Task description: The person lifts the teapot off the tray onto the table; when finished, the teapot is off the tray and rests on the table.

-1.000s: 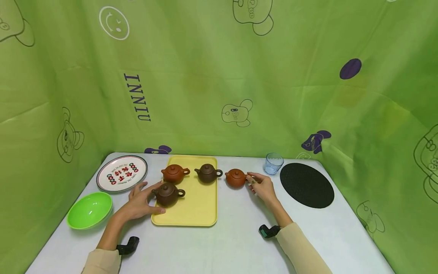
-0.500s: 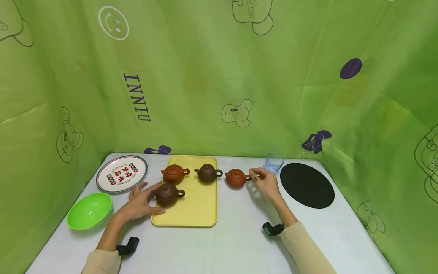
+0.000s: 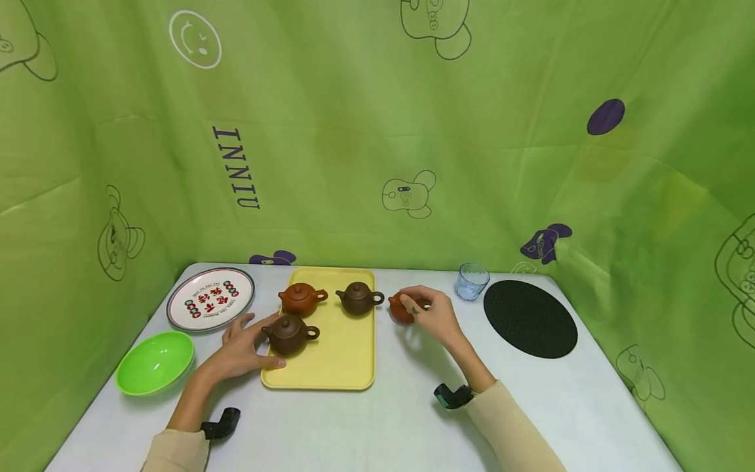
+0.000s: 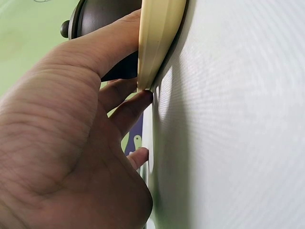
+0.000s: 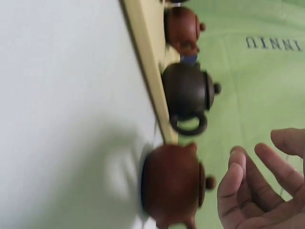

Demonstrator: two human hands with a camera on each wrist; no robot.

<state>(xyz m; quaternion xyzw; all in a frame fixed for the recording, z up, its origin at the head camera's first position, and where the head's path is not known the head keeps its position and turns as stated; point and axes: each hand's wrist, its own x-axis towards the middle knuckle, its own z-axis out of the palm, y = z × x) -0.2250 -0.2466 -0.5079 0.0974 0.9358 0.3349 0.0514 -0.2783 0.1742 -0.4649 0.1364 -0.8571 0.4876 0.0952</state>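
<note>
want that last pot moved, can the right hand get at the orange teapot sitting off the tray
Probably yes. The right hand is already over the orange teapot on the table, fingers open around its lid side, with nothing between them; the blue glass stands clear behind.

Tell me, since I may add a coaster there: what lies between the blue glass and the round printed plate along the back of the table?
In the head view, between the blue glass and the printed plate lie the yellow tray and the orange teapot under the right hand.
</note>
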